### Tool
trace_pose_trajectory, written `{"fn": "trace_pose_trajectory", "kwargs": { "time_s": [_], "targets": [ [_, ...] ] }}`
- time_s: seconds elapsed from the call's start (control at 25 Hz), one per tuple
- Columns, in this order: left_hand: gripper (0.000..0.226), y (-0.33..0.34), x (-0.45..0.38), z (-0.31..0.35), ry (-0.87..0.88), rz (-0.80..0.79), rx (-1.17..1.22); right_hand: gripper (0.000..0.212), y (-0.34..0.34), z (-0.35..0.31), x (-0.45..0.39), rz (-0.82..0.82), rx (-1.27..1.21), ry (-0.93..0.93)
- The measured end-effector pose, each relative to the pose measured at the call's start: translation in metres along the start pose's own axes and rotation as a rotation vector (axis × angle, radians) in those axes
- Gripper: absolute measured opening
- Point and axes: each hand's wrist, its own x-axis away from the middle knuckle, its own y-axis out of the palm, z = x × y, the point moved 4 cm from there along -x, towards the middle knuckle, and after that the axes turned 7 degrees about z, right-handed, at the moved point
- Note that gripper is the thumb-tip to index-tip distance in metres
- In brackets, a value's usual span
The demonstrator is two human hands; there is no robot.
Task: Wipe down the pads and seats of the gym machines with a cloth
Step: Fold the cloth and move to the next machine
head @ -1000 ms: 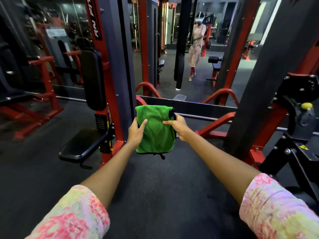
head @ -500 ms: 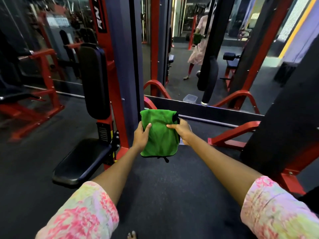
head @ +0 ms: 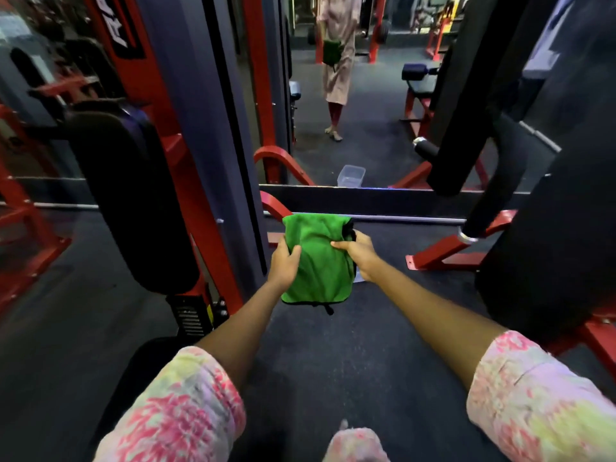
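Closer now, we hold the folded green microfibre cloth (head: 318,261), left hand (head: 284,263) and right hand (head: 358,253) pinching its sides. We should keep it flat and start on the tall black upholstered back pad (head: 133,201).

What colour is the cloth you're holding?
Bright green, with a thin black edge. The cloth shows in the head view.

A dark rubber floor (head: 316,355) is seen underfoot. A wall mirror (head: 366,128) is mounted ahead, bordered by red steel frames (head: 200,208). A clear plastic container (head: 350,175) is reflected in it.
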Motion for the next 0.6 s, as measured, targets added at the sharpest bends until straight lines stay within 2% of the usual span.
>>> {"fn": "trace_pose_trajectory", "kwargs": {
  "time_s": [0.32,0.44,0.6],
  "targets": [
    [0.03,0.045,-0.177,-0.029,-0.015,-0.036,-0.084,0.043,0.048,0.004,-0.173,0.067,0.047,0.071],
    [0.023,0.07,-0.238,-0.029,-0.003,-0.033,-0.058,0.043,0.057,-0.002,-0.233,0.098,0.04,0.091],
    [0.019,0.108,-0.303,-0.044,-0.037,-0.119,-0.085,0.042,0.061,0.002,-0.295,0.13,0.013,0.137]
  ]
}}
